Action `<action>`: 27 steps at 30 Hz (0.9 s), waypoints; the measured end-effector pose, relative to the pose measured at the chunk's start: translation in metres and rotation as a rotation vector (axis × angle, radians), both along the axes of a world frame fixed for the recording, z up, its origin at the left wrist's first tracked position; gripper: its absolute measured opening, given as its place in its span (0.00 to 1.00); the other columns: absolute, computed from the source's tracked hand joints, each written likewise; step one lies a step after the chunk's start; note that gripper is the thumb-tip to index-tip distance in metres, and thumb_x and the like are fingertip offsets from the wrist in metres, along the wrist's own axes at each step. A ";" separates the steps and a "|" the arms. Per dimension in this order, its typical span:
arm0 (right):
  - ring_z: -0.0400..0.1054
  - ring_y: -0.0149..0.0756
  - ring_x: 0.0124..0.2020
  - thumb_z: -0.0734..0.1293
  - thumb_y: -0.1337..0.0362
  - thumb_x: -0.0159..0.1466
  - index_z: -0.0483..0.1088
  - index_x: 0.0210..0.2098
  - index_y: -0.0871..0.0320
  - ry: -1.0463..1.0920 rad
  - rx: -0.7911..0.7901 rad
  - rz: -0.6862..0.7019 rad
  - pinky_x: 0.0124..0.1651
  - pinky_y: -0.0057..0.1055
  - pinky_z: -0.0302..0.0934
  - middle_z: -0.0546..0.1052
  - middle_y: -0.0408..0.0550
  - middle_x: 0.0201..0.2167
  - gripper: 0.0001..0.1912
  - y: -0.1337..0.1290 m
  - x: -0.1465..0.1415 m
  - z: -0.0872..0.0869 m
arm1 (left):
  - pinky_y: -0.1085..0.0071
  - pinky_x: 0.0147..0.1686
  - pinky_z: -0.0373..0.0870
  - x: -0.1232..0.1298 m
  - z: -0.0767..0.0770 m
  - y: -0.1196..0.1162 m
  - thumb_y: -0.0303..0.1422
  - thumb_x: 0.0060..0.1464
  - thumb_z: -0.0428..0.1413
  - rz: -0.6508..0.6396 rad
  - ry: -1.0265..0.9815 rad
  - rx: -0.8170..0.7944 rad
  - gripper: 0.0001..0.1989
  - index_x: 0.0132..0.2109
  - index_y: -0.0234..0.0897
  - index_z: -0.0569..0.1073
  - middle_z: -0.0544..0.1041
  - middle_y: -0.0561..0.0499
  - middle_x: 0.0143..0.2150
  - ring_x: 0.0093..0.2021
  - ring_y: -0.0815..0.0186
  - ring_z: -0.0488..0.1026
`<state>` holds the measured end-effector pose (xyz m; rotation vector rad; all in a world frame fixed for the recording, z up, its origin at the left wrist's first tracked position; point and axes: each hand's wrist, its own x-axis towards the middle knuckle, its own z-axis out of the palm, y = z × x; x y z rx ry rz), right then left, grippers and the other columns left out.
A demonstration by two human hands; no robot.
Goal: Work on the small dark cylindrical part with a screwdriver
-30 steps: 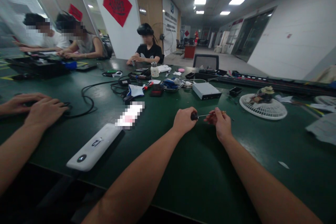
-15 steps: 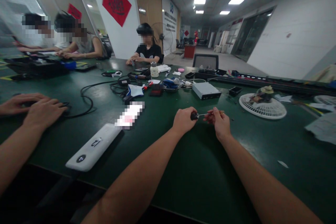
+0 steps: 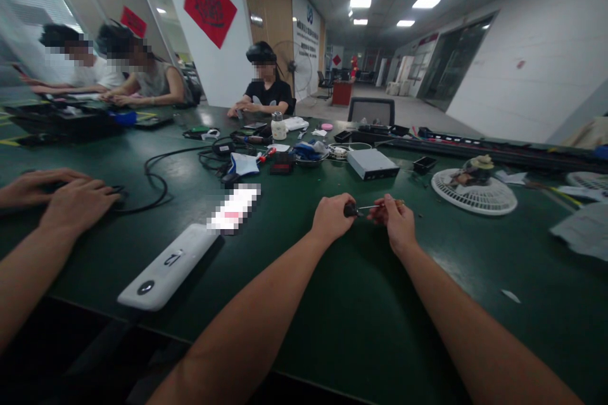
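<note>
My left hand (image 3: 333, 218) is closed around a small black object (image 3: 350, 209), out over the green table (image 3: 351, 304). A thin metal rod (image 3: 368, 207) runs from that object toward my right hand (image 3: 398, 223). The fingertips of my right hand are pinched together at the rod's far end, and a small brownish tip shows beyond them. What exactly they grip is too small to tell. Behind my hands lies a grey metal box (image 3: 373, 164). A white round grille (image 3: 474, 192) with a motor-like part on it sits to the right.
At the left are a co-worker's hands (image 3: 71, 199), a white oblong device (image 3: 168, 269) and a blurred bright screen (image 3: 235, 207). Black cables (image 3: 156, 168), a blue-and-white cloth (image 3: 244, 163) and a white bottle (image 3: 278, 126) lie farther back. People sit across the table.
</note>
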<state>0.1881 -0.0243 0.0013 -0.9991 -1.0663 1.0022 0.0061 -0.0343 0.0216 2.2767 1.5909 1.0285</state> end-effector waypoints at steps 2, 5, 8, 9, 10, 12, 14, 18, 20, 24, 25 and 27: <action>0.75 0.38 0.22 0.72 0.35 0.59 0.75 0.31 0.57 -0.019 -0.009 -0.005 0.24 0.31 0.65 0.79 0.47 0.23 0.29 0.000 0.000 0.000 | 0.60 0.54 0.73 0.000 0.000 0.000 0.30 0.55 0.64 -0.003 0.000 -0.001 0.11 0.46 0.42 0.79 0.85 0.50 0.47 0.47 0.57 0.81; 0.74 0.38 0.21 0.71 0.34 0.59 0.74 0.30 0.56 -0.027 -0.013 -0.008 0.23 0.32 0.64 0.78 0.45 0.21 0.29 0.001 -0.001 0.001 | 0.60 0.55 0.73 0.000 0.001 -0.001 0.31 0.56 0.64 -0.017 0.004 0.008 0.10 0.46 0.42 0.79 0.85 0.50 0.47 0.47 0.58 0.81; 0.74 0.36 0.20 0.71 0.34 0.60 0.74 0.32 0.56 0.003 0.001 -0.016 0.23 0.30 0.64 0.78 0.45 0.21 0.30 0.000 0.000 0.002 | 0.60 0.54 0.73 0.000 0.000 -0.001 0.31 0.56 0.64 -0.012 0.006 0.013 0.10 0.46 0.42 0.79 0.85 0.50 0.46 0.46 0.58 0.81; 0.74 0.36 0.20 0.71 0.34 0.60 0.74 0.33 0.56 0.017 0.008 -0.022 0.23 0.30 0.64 0.79 0.45 0.22 0.30 -0.001 0.000 0.002 | 0.60 0.54 0.73 0.000 0.000 -0.001 0.32 0.57 0.64 -0.002 0.007 0.016 0.10 0.46 0.42 0.79 0.85 0.50 0.45 0.46 0.58 0.81; 0.75 0.35 0.20 0.71 0.34 0.60 0.74 0.35 0.57 0.030 0.015 -0.029 0.23 0.29 0.64 0.80 0.45 0.23 0.30 -0.002 0.000 0.002 | 0.60 0.54 0.73 0.000 0.000 -0.001 0.32 0.57 0.64 0.011 0.009 0.020 0.10 0.47 0.42 0.79 0.85 0.50 0.45 0.46 0.58 0.81; 0.75 0.35 0.20 0.71 0.35 0.61 0.74 0.41 0.56 0.042 0.034 -0.035 0.23 0.29 0.64 0.81 0.45 0.25 0.29 -0.003 0.000 0.003 | 0.60 0.54 0.73 -0.001 -0.001 -0.001 0.32 0.57 0.64 0.042 0.015 0.029 0.11 0.47 0.41 0.79 0.85 0.50 0.45 0.47 0.57 0.81; 0.76 0.37 0.22 0.71 0.36 0.62 0.72 0.44 0.55 0.024 0.061 -0.031 0.24 0.29 0.63 0.82 0.46 0.26 0.29 -0.003 -0.001 0.002 | 0.59 0.53 0.72 -0.001 -0.002 -0.001 0.32 0.56 0.65 0.073 0.021 0.035 0.11 0.47 0.41 0.78 0.85 0.49 0.45 0.47 0.57 0.80; 0.80 0.41 0.33 0.72 0.45 0.63 0.71 0.42 0.54 -0.201 0.118 0.023 0.34 0.33 0.67 0.85 0.49 0.34 0.20 -0.001 -0.002 -0.003 | 0.59 0.52 0.72 -0.003 -0.003 0.000 0.32 0.56 0.65 0.107 0.020 0.027 0.11 0.47 0.41 0.78 0.84 0.49 0.45 0.47 0.56 0.80; 0.80 0.42 0.39 0.72 0.53 0.64 0.72 0.41 0.53 -0.367 0.134 0.056 0.43 0.36 0.69 0.85 0.50 0.38 0.13 -0.001 -0.002 -0.006 | 0.58 0.53 0.72 -0.003 -0.003 0.000 0.32 0.56 0.65 0.108 0.018 0.022 0.11 0.47 0.41 0.78 0.84 0.49 0.45 0.48 0.55 0.80; 0.79 0.43 0.41 0.70 0.60 0.63 0.71 0.38 0.51 -0.606 0.127 0.055 0.49 0.42 0.67 0.85 0.48 0.41 0.05 -0.001 -0.002 -0.008 | 0.57 0.53 0.72 -0.003 -0.002 0.001 0.32 0.57 0.64 0.099 0.019 0.005 0.10 0.47 0.41 0.78 0.84 0.48 0.46 0.48 0.55 0.80; 0.78 0.43 0.40 0.70 0.60 0.62 0.71 0.38 0.51 -0.646 0.121 0.047 0.49 0.42 0.67 0.85 0.47 0.41 0.05 -0.001 -0.001 -0.008 | 0.57 0.53 0.72 -0.003 -0.002 0.001 0.32 0.57 0.64 0.094 0.020 -0.004 0.10 0.47 0.41 0.78 0.84 0.48 0.46 0.48 0.55 0.80; 0.78 0.43 0.39 0.71 0.60 0.61 0.71 0.38 0.51 -0.698 0.115 0.037 0.47 0.42 0.66 0.85 0.46 0.40 0.06 -0.002 -0.001 -0.007 | 0.58 0.53 0.72 -0.003 -0.001 0.000 0.32 0.58 0.64 0.083 0.019 -0.016 0.10 0.47 0.41 0.78 0.84 0.48 0.46 0.48 0.55 0.80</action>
